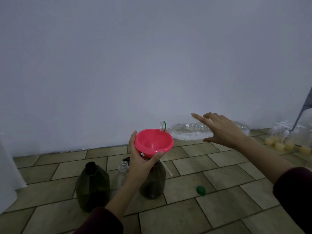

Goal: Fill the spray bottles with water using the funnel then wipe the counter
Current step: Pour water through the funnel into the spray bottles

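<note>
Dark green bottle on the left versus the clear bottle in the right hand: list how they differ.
The dark green bottle stands upright on the tiled floor; the clear bottle lies sideways in the right hand, its mouth at the pink funnel. The green one is tinted and untouched; the clear one is see-through. Both are uncapped.

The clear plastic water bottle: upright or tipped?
Tipped: the clear plastic water bottle lies sideways in the right hand, uncapped mouth over the pink plastic funnel.

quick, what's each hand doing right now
Left hand: closed around the pink funnel, holding it over a dark bottle.
Right hand: closed on the clear water bottle, tipped toward the funnel.
</note>
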